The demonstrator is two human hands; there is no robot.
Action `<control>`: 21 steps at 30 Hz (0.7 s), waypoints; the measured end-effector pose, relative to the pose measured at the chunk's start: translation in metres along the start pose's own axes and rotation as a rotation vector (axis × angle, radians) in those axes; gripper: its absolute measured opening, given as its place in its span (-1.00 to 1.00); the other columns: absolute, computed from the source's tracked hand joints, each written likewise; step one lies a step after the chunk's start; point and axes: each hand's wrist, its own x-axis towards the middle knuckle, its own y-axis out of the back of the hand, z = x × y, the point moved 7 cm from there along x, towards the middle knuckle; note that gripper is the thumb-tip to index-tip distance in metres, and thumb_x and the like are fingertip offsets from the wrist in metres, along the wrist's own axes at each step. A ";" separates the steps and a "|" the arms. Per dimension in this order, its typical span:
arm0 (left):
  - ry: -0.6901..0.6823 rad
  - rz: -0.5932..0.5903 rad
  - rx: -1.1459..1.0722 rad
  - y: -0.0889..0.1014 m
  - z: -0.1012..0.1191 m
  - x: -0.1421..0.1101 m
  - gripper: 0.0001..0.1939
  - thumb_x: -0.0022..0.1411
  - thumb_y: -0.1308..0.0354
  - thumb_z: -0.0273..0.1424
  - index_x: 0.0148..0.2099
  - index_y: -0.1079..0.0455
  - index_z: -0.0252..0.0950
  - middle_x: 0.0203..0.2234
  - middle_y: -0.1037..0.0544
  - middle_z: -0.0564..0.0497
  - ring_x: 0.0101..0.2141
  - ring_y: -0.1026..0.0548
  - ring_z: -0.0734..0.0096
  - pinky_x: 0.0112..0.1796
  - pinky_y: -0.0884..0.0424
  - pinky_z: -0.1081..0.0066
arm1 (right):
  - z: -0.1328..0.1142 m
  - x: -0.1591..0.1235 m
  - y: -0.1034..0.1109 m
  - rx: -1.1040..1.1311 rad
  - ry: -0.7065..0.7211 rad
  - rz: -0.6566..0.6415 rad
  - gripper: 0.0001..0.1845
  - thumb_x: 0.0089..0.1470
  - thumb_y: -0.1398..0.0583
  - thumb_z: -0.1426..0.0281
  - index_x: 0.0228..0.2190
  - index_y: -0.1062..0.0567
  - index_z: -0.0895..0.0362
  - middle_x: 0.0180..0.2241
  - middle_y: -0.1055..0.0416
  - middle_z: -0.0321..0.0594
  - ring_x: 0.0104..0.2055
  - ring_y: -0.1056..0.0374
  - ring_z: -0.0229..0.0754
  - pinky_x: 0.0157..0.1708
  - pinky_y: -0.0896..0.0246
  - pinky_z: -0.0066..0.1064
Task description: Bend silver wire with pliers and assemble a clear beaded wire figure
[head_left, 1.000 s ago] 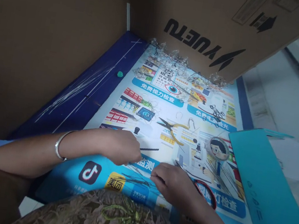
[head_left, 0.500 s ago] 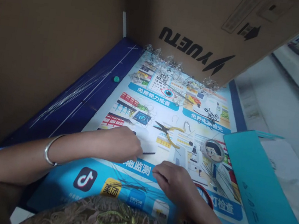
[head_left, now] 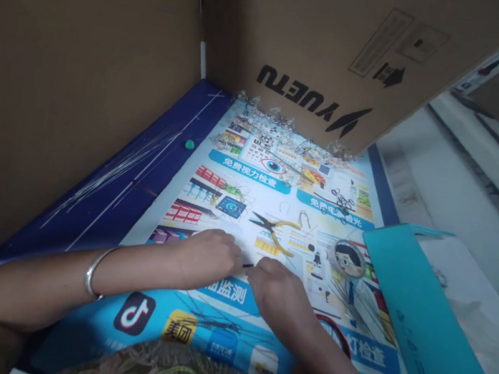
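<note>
Near the middle of the poster-covered table, my left hand [head_left: 212, 260] is closed, fingers curled down and knuckles up. My right hand [head_left: 278, 289] is closed too, its thumb and fingers pinched together close to the left fingertips. A short dark strip [head_left: 248, 266] shows in the narrow gap between them; whether it is held or printed on the poster I cannot tell. Anything in the fingers is hidden. Just beyond lie pliers [head_left: 275, 227] with yellow handles, jaws apart. Thin dark wires [head_left: 209, 321] lie on the near side of the hands.
Cardboard panels [head_left: 79, 90] stand at the left and back. Clear, wiry pieces [head_left: 278, 122] pile along the back panel. Long thin wires [head_left: 116, 159] lie at left near a green lump [head_left: 189, 144]. On the right are a round clear dish [head_left: 348, 259] and a teal folder [head_left: 427, 322].
My right hand has moved up and left, so the two hands are now almost touching. My left hand has shifted slightly right. The whole view has tilted a little.
</note>
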 end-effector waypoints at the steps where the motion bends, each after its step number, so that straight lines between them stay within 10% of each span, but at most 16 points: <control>1: 0.008 -0.004 0.002 -0.002 -0.001 0.000 -0.89 0.11 -0.11 -0.62 -0.35 -0.41 -0.35 -0.42 -0.54 -0.07 -0.38 -0.44 0.28 -0.39 -0.26 0.37 | -0.001 0.002 0.001 -0.002 -0.011 0.002 -0.82 0.09 -0.05 0.56 -0.45 -0.43 0.16 -0.42 -0.34 -0.18 -0.35 -0.23 -0.19 -0.42 0.02 -0.43; 9: 0.082 -0.063 0.004 0.000 -0.005 0.003 -0.85 0.11 -0.07 -0.65 -0.34 -0.41 -0.36 -0.43 -0.54 -0.09 -0.39 -0.48 0.26 -0.43 -0.27 0.39 | 0.000 0.013 0.002 0.130 -0.060 0.014 -0.80 0.03 -0.04 0.62 -0.45 -0.43 0.19 -0.41 -0.34 -0.12 -0.35 -0.23 -0.17 -0.41 -0.01 -0.40; 21: 0.310 0.182 -0.323 -0.003 -0.045 0.008 -0.80 0.15 -0.01 -0.52 -0.39 -0.46 -0.32 -0.48 -0.54 -0.01 -0.40 -0.47 0.35 -0.41 -0.26 0.47 | 0.044 0.017 -0.004 0.814 -0.234 0.215 -0.87 -0.02 -0.10 0.46 -0.50 -0.44 0.12 -0.52 -0.38 -0.33 -0.44 -0.28 -0.28 -0.41 -0.11 -0.46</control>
